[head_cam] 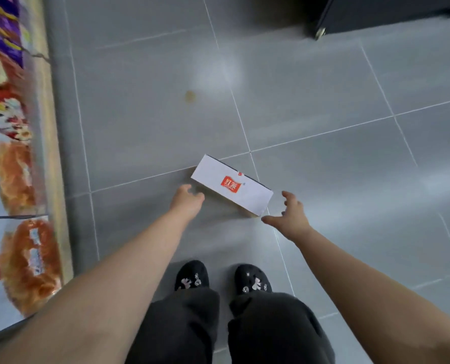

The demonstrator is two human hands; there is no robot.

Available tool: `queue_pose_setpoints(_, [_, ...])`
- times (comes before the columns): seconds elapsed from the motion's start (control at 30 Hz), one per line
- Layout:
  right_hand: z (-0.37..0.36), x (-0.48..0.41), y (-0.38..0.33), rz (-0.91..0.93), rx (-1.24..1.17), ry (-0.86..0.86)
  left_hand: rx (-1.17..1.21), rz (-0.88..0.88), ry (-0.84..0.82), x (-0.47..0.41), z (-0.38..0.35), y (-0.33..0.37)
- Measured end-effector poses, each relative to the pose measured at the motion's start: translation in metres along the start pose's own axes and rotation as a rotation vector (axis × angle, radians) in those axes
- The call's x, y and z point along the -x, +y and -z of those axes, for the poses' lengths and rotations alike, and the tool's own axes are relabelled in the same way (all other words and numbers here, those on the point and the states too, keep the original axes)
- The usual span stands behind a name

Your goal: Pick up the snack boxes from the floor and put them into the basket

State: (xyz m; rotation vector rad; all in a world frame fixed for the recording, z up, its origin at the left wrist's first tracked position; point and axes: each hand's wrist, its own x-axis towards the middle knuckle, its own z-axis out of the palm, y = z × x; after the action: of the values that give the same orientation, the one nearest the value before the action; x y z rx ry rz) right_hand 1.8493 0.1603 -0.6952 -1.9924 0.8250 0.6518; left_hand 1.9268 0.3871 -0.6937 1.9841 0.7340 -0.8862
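A long white snack box [231, 184] with a red logo lies slanted on the grey tile floor, just ahead of my feet. My left hand [186, 202] hovers at the box's near-left end, fingers apart, close to its edge. My right hand [290, 212] is spread open by the box's right end, thumb pointing toward its lower corner. Neither hand grips the box. No basket is in view.
A shelf [48, 143] of colourful snack bags [16, 179] runs along the left edge. A dark cabinet or case [376, 14] stands at the top right. A small brownish stain [190, 96] marks the floor beyond the box. My black slippers [192, 275] are below the box.
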Motion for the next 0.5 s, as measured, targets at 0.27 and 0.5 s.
queue_pose_setpoints(0.27, [-0.048, -0.095, 0.047, 0.068, 0.034, -0.067, 0.051, -0.068, 0.050, -0.115, -0.051, -0.010])
queue_pose_setpoints(0.5, [-0.043, -0.095, 0.027, 0.130, 0.027, 0.027, 0.111, -0.072, 0.015, -0.119, -0.029, 0.008])
